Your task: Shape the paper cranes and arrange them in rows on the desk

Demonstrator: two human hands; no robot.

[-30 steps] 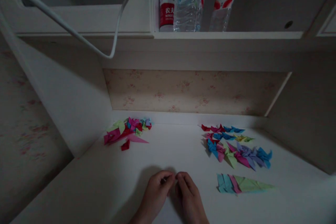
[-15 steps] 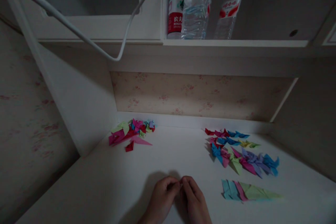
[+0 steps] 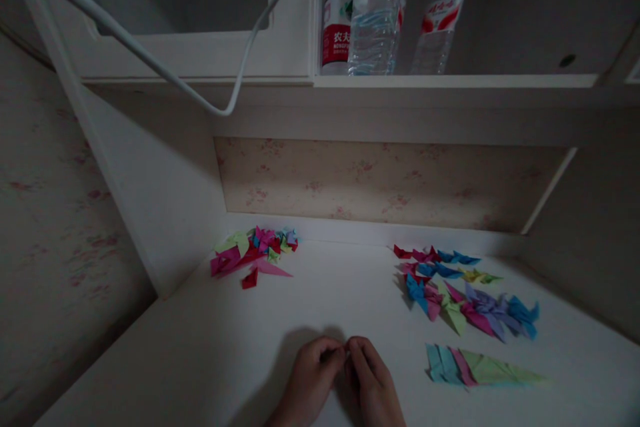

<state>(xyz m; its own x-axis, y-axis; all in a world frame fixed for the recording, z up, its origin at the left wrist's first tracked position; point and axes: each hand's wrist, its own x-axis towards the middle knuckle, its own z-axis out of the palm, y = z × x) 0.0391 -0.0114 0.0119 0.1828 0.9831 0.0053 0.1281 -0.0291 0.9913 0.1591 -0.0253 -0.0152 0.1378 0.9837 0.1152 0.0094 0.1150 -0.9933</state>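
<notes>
My left hand and my right hand meet above the white desk near its front, fingertips pinched together. Whatever sits between the fingertips is almost wholly hidden; only a tiny bit shows and I cannot make out its kind. To the right of my right hand lies an overlapping row of flat folded papers in teal, pink and light green. Beyond that row are several folded paper figures in blue, pink, green and purple. A heap of coloured folded papers lies at the back left, with a small red folded piece in front.
A shelf spans above the desk and carries plastic bottles. A white cable hangs down in front of the cabinet. A side panel stands at the left, and flowered wallpaper covers the back.
The view has shifted very slightly, so everything sits a little further right. My hands keep nearly the same pinched pose, and the papers on the desk have not moved.
</notes>
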